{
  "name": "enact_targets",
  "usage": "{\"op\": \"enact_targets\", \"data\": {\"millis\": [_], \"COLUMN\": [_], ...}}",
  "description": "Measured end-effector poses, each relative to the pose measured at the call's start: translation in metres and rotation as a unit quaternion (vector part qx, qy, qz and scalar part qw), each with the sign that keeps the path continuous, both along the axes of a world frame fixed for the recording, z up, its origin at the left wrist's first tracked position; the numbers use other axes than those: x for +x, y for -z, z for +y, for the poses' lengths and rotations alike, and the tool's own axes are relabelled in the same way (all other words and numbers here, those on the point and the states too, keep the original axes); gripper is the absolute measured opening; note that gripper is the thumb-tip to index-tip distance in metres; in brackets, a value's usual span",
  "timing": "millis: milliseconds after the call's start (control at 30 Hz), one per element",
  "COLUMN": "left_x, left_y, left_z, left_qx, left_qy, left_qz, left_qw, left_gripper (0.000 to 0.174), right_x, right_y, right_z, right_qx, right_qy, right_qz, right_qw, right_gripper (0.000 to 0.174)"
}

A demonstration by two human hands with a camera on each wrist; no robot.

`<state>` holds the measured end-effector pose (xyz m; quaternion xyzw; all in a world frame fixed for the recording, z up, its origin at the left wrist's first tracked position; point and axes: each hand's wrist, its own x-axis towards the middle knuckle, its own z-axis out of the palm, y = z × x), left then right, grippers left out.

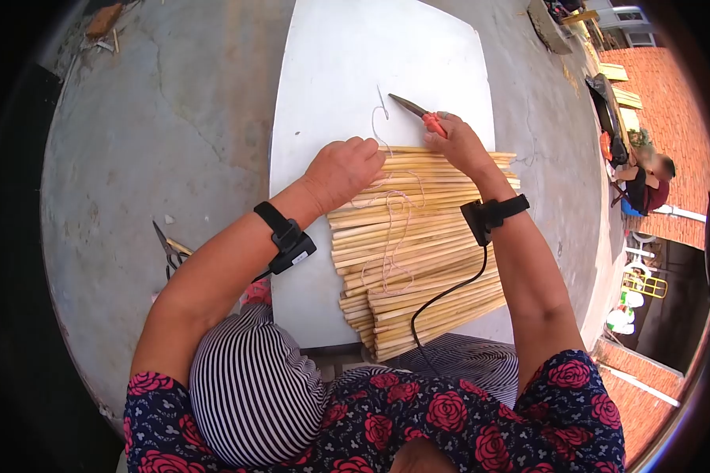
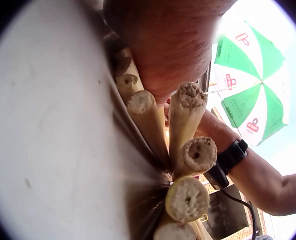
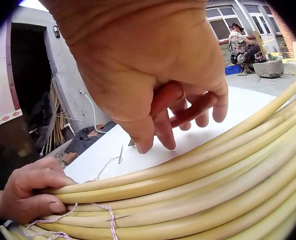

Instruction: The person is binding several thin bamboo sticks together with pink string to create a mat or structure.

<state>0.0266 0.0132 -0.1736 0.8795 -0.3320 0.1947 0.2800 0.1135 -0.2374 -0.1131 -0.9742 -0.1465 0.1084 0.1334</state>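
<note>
A mat of pale yellow stalks (image 1: 426, 244) lies on the white table (image 1: 386, 47), with pink-and-white twine (image 1: 394, 229) running across it. My left hand (image 1: 345, 169) grips the outermost stalks near their left ends, its thumb over them in the right wrist view. Cut stalk ends (image 2: 188, 199) show close up in the left wrist view. My right hand (image 1: 461, 146) holds scissors (image 1: 414, 109) by their red handles above the mat's far edge, the dark blades pointing away to the left. A large needle (image 1: 383, 102) lies by the blade tips, threaded with twine.
A second pair of dark scissors (image 1: 166, 244) sits low to the left of the table. Beyond the table at right, a person (image 1: 647, 185) sits by a brick wall (image 1: 670, 118). A green and white umbrella (image 2: 260, 80) stands overhead.
</note>
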Motion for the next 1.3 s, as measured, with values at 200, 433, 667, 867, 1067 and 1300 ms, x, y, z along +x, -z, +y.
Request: {"op": "enact_targets", "data": {"millis": [200, 433, 667, 867, 1067, 1300], "left_x": [0.000, 0.000, 0.001, 0.000, 0.001, 0.001], "left_y": [0.003, 0.005, 0.006, 0.004, 0.005, 0.007], "left_z": [0.000, 0.000, 0.001, 0.002, 0.000, -0.001], "left_qx": [0.002, 0.007, 0.002, -0.007, -0.011, -0.013], "left_qy": [0.000, -0.005, -0.011, -0.007, -0.006, -0.008], "left_qz": [-0.007, -0.011, -0.034, -0.020, -0.010, -0.014], "left_qw": [1.000, 1.000, 0.999, 1.000, 1.000, 1.000], "left_gripper": [0.023, 0.023, 0.021, 0.021, 0.021, 0.023], "right_x": [-0.054, -0.135, -0.132, -0.069, -0.048, -0.034], "right_y": [-0.041, -0.025, -0.031, -0.050, -0.019, -0.009], "right_z": [-0.018, -0.059, -0.051, 0.033, 0.085, 0.085], "right_qx": [0.166, -0.009, -0.037, 0.135, -0.036, 0.014], "right_qy": [0.081, 0.071, 0.054, 0.156, 0.125, 0.119], "right_qz": [0.006, 0.001, -0.020, 0.169, 0.097, 0.151], "right_qw": [0.983, 0.997, 0.998, 0.964, 0.987, 0.981], "right_gripper": [0.027, 0.022, 0.026, 0.024, 0.034, 0.018]}}
